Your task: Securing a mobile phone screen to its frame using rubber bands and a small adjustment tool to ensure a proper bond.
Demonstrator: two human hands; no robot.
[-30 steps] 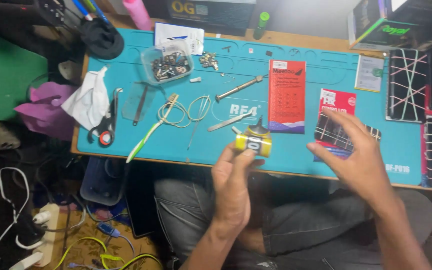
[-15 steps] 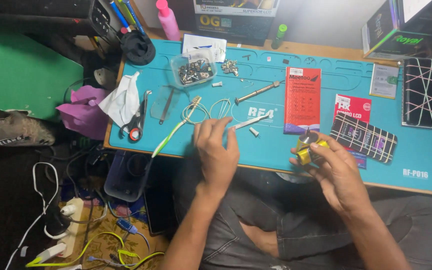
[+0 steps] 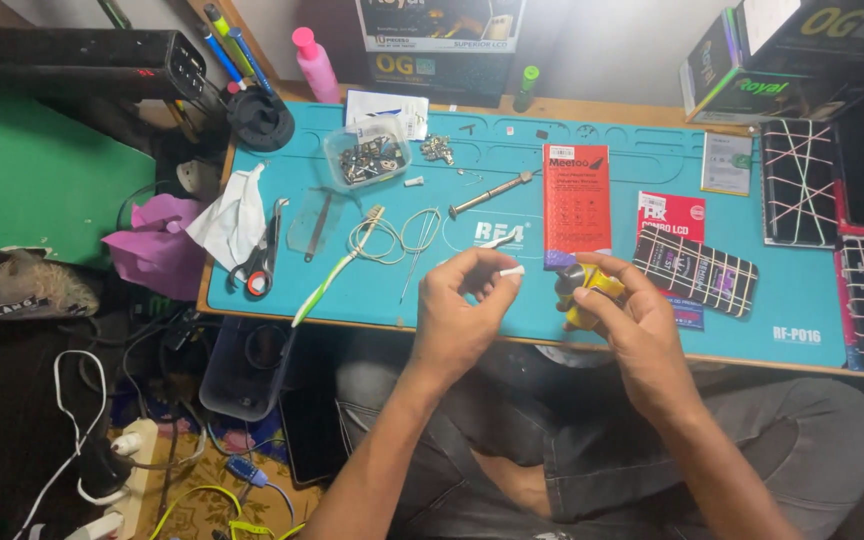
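Over the near edge of the bench [image 3: 252, 300], above its blue work mat [image 3: 752, 225], both hands were raised side by side. The left hand [image 3: 462, 310] had its fingers [image 3: 472, 268] curled in and pressed together on a small white piece [image 3: 511, 271], pinched at the tips and pointing toward the other hand. The right hand [image 3: 642, 320] was closed around a small yellow bottle [image 3: 592, 290] with a dark top, its fingers wrapped over the upper part, so most of the bottle was hidden. The bottle sat just in front of the lower end of a red flat package [image 3: 576, 200] lying on the mat, and the white piece was near it, not touching.

To the left on the mat lay a green-handled toothbrush [image 3: 327, 285], a coil of thin wire [image 3: 392, 235], tweezers [image 3: 317, 225] and red-handled scissors [image 3: 262, 260] beside a crumpled white tissue [image 3: 232, 205]. A clear tub of small metal parts [image 3: 367, 157] stood farther back, with a screwdriver [image 3: 492, 193] lying at an angle next to it. A dark panel crossed with pale bands [image 3: 694, 270] lay right of the right hand, and a pink bottle [image 3: 314, 62] stood at the back edge.
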